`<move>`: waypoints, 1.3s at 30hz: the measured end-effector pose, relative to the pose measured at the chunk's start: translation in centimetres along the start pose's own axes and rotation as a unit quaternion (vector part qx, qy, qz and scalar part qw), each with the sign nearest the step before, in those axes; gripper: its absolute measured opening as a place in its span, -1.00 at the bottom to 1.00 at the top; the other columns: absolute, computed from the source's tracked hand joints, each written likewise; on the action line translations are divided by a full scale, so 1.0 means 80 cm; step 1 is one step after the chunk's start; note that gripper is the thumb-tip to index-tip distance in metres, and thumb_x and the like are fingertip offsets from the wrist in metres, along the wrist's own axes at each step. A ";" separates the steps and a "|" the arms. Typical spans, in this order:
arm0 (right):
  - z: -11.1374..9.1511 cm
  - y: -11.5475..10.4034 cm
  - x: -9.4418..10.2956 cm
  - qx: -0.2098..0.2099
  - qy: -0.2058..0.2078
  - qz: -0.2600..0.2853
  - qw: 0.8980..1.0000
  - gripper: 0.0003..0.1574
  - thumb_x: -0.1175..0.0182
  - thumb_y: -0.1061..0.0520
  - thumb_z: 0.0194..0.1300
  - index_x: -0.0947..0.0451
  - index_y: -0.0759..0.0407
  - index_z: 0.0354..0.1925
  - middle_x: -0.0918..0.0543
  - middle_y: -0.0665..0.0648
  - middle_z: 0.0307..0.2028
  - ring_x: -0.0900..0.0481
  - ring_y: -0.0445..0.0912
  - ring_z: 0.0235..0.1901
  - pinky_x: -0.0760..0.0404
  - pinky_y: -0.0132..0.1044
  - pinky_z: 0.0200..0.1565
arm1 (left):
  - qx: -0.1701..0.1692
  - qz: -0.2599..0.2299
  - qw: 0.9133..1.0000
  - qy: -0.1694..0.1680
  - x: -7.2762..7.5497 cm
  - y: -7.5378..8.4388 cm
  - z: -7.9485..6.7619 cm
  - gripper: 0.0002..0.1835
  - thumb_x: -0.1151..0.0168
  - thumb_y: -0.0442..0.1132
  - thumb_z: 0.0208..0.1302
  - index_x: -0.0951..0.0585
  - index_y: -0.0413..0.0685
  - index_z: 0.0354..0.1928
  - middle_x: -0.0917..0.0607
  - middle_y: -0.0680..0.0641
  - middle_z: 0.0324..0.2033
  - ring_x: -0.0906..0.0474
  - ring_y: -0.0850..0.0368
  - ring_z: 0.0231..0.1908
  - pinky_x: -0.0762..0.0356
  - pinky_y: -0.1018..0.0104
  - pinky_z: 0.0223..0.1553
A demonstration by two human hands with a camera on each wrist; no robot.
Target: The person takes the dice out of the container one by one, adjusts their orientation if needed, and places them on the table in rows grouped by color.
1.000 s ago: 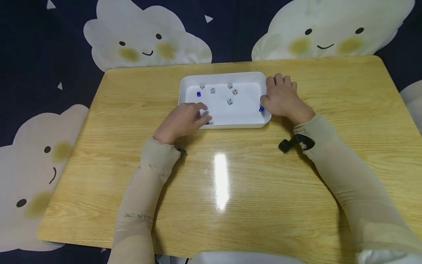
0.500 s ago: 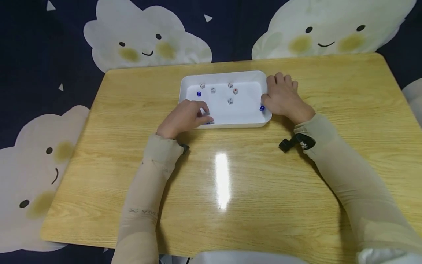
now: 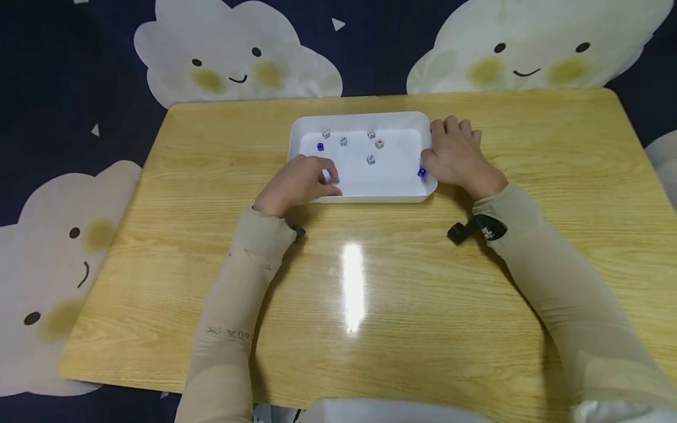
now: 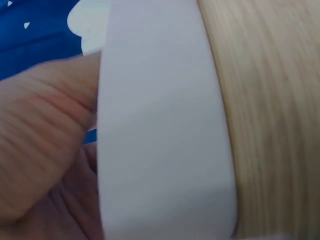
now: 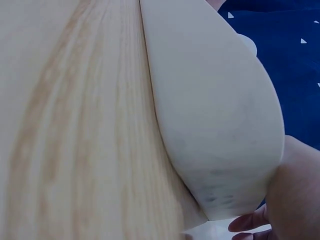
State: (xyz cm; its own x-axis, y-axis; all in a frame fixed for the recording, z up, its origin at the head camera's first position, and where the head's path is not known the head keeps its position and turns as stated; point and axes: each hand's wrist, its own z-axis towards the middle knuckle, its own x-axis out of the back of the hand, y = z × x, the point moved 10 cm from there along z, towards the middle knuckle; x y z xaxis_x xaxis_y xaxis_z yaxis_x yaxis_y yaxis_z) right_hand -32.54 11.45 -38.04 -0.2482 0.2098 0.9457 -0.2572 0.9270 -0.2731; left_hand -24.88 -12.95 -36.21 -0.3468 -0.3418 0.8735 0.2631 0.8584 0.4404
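A shallow white tray [image 3: 391,182] lies on the table with small dice in it. My right hand [image 3: 455,154] holds its right end, thumb inside the wall and fingers along the outside; a blue die [image 3: 421,173] lies by the thumb. Over the front left corner my left hand [image 3: 298,181] reaches into the tray, thumb and index finger curved with a gap between them. Another blue die [image 3: 320,147] lies beyond that hand. The left wrist view shows the tray's outer wall [image 4: 165,125] hiding the fingertips.
Several white dice, one with a red dot [image 3: 379,144], lie scattered over the tray floor. The wooden table [image 3: 423,305] extends around the tray. Behind it hangs a dark blue cloth [image 3: 372,47] with cloud faces.
My left hand has shifted slightly right and away from me at the tray's corner. A bit of blue seen by its thumb is now hidden. My right hand stays on the tray's end.
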 end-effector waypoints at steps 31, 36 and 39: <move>0.002 0.001 -0.003 -0.014 -0.010 0.007 1.000 -0.16 0.25 -0.02 0.46 -0.01 0.40 0.54 -0.20 0.53 0.37 -0.10 0.39 0.23 -0.11 0.29 0.16 | -0.005 0.039 0.999 0.018 0.003 0.002 -0.004 -0.80 -0.46 -0.02 0.29 -0.83 0.02 -0.32 -0.83 0.03 -0.39 -0.56 0.09 -0.35 -0.48 0.29 -0.23; 0.000 -0.001 0.000 -0.006 0.003 0.006 1.000 -0.21 0.25 -0.01 0.44 -0.10 0.41 0.47 -0.26 0.51 0.29 -0.14 0.36 0.16 -0.15 0.22 0.11 | -0.003 0.037 0.999 0.004 0.000 0.002 -0.003 -0.79 -0.44 -0.03 0.32 -0.84 0.00 -0.35 -0.84 0.04 -0.37 -0.56 0.11 -0.36 -0.48 0.31 -0.23; -0.001 -0.003 0.003 0.002 0.016 0.004 1.000 -0.28 0.25 0.00 0.42 -0.18 0.43 0.37 -0.30 0.47 0.18 -0.17 0.33 0.08 -0.18 0.14 0.04 | -0.001 0.035 0.999 0.004 0.000 0.003 -0.003 -0.79 -0.43 -0.04 0.32 -0.84 0.01 -0.36 -0.83 0.04 -0.39 -0.54 0.13 -0.38 -0.46 0.32 -0.26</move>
State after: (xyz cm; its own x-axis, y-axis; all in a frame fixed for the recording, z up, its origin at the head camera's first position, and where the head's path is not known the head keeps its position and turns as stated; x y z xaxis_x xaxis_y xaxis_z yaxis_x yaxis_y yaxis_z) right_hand -32.47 11.27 -37.76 -0.2210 0.2266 0.9486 -0.2589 0.9241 -0.2811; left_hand -24.62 -12.84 -36.05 -0.3197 -0.2836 0.9041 0.2888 0.8796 0.3780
